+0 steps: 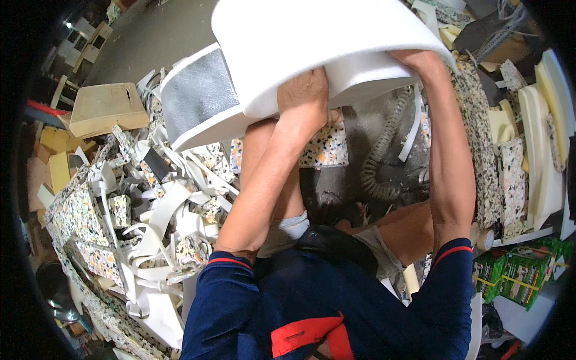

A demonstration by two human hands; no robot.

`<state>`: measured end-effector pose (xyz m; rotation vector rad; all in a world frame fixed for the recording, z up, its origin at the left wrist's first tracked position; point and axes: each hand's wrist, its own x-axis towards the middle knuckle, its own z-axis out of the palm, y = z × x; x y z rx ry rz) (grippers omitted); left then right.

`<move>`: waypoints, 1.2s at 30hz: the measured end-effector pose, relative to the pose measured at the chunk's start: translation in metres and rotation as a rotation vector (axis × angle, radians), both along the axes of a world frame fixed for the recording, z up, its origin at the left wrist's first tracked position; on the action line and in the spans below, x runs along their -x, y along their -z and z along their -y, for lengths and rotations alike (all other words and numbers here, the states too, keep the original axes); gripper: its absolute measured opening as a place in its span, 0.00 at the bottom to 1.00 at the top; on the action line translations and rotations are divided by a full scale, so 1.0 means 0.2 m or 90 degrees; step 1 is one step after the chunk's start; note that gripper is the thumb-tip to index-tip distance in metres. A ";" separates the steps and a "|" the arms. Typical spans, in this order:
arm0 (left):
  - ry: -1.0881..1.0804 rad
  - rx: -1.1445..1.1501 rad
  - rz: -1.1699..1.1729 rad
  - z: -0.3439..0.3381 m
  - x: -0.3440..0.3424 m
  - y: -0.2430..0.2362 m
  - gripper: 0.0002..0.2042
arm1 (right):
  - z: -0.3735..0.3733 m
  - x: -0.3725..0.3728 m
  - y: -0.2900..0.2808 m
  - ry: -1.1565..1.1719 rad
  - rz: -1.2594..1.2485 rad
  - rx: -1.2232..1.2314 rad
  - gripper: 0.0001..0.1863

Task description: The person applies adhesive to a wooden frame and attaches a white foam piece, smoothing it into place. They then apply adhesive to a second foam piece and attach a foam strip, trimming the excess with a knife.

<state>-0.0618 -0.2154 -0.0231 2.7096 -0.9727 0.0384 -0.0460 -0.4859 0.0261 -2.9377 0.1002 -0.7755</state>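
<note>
A large white foam piece (312, 36) with a curved, hollowed underside fills the top middle of the view, held up over my legs. A grey, slightly shiny panel (198, 81) shows on its left section. My left hand (303, 90) grips the foam's lower middle edge, fingers tucked into the hollow. My right hand (414, 60) reaches under the right part of the rim, its fingers hidden behind the foam. A flat speckled foam pad (324, 150) lies beneath the piece, beside my bare legs.
Heaped white offcuts and speckled foam scraps (168, 210) cover the left side. A beige block (108, 108) sits behind them. A coiled hose (384, 156) lies between my legs and the right arm. Stacked foam slabs (534, 150) and green packages (519, 273) stand at the right.
</note>
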 end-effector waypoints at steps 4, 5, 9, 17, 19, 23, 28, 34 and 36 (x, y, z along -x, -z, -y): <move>0.031 -0.082 0.153 0.02 -0.03 -0.02 0.69 | -0.04 0.00 0.04 -0.005 0.006 -0.014 0.30; 0.016 -0.070 0.111 0.01 -0.05 -0.03 0.69 | -0.06 -0.01 0.04 -0.007 0.008 -0.011 0.30; -0.009 -0.052 0.065 0.03 -0.12 -0.03 0.70 | -0.12 -0.01 0.03 -0.017 0.027 -0.007 0.30; 0.092 -0.002 0.006 -0.04 -0.07 -0.12 0.71 | -0.16 -0.05 0.03 -0.034 0.040 -0.024 0.30; 0.180 0.250 -0.096 -0.05 -0.05 -0.13 0.68 | -0.17 -0.06 0.03 -0.039 0.041 -0.026 0.30; 0.159 0.839 -0.337 0.13 0.00 0.02 0.63 | -0.19 -0.08 0.04 -0.054 0.047 -0.029 0.30; 0.131 0.924 -0.340 0.29 -0.04 0.11 0.55 | -0.17 -0.09 0.04 -0.048 0.049 -0.035 0.30; 0.083 0.833 -0.420 0.07 -0.10 -0.04 0.43 | -0.21 -0.09 0.01 -0.053 0.054 -0.034 0.30; -0.015 0.516 -0.122 -0.05 -0.09 -0.03 0.40 | -0.23 -0.09 0.00 -0.050 0.056 -0.034 0.30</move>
